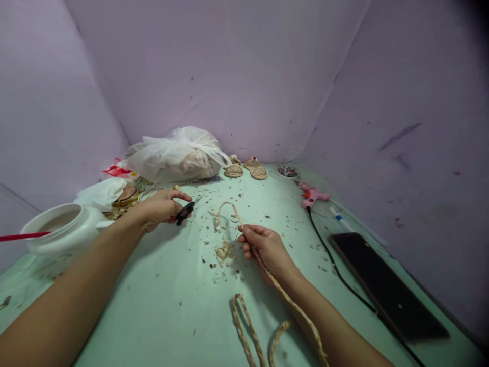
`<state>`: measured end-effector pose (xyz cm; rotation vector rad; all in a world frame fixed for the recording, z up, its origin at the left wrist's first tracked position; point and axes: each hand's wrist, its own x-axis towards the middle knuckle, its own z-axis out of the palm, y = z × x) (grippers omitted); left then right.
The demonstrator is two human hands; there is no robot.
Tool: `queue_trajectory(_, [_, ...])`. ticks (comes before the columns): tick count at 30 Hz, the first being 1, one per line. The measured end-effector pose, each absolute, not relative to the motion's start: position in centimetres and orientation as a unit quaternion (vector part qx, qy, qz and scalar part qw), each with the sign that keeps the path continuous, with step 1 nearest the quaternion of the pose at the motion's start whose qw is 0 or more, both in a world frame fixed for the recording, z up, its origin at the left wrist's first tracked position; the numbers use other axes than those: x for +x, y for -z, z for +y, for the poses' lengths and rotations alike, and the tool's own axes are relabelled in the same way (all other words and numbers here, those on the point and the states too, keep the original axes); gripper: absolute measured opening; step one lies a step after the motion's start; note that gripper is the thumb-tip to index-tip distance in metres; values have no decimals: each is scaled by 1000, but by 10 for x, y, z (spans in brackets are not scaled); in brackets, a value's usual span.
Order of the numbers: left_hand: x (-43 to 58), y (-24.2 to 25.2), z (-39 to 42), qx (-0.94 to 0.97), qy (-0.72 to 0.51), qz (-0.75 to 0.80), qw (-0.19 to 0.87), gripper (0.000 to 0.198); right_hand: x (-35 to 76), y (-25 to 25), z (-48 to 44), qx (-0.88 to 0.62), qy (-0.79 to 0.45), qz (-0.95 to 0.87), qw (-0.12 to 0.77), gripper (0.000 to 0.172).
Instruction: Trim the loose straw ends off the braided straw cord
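Observation:
My right hand (265, 247) pinches a braided straw rope (282, 295) near its end. The rope's tip loops up and over onto the table ahead of the fingers, and the rest trails back under my forearm and coils near the front edge. My left hand (162, 206) is closed around black-handled scissors (185, 211), resting on the pale green table (160, 300) to the left of the rope. Straw clippings (223, 252) lie scattered between the two hands.
A white jar (63, 229) with a red stick stands at the left. A filled plastic bag (178, 155), small woven sandals (255, 169) and a pink glue gun (312, 196) with black cord sit at the back. A dark phone (385, 283) lies at the right.

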<state>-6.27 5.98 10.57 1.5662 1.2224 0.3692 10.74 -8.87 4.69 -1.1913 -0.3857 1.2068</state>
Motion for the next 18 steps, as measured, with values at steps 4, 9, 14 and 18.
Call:
queue_trajectory(4, [-51, -103, 36, 606, -99, 406, 676, 40, 107, -46, -88, -525, -528, -158, 648, 15])
queue_trajectory(9, [-37, -96, 16, 564, -94, 309, 760, 45, 107, -47, -88, -529, -527, -162, 645, 14])
queue_trajectory(14, [-30, -94, 12, 527, -171, 360, 750, 41, 108, -48, -88, -526, -527, -160, 648, 11])
queue_trajectory(18, [-30, -93, 12, 552, -160, 384, 723, 43, 109, -50, -88, -527, -526, -148, 652, 9])
